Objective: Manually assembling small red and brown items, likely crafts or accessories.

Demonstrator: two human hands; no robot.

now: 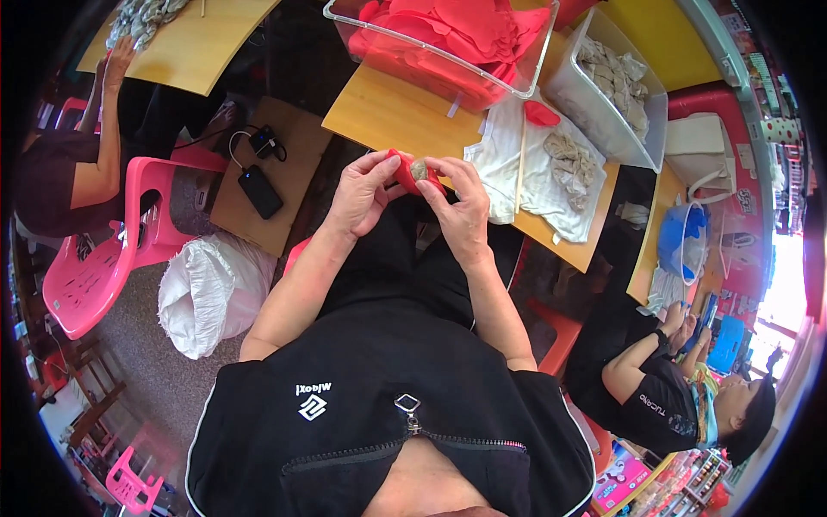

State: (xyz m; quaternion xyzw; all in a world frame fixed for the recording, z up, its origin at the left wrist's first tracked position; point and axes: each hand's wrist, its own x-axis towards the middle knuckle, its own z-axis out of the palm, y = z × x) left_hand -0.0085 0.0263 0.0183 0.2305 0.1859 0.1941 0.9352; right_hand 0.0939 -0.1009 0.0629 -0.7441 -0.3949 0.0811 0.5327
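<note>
Above my lap, both hands work close together on one small red piece of cloth or felt (403, 175). My left hand (363, 191) pinches its left edge between thumb and fingers. From the other side my right hand (461, 205) grips it, with the thumb and fingers around a small grey-beige wad (419, 170) that sits against the red piece. What the wad is made of is too small to tell. Just right of my right hand, a white cloth (508, 164) lies on the table, with a thin wooden stick (520, 164) across it.
Ahead stands a clear bin (439, 53) heaped with red pieces, beside a second bin (573, 95) of beige scraps. A crumpled beige bundle (570, 168) and a loose red piece (541, 113) lie on the white cloth. A white sack (211, 293) and pink chair (129, 250) stand left; co-workers sit both sides.
</note>
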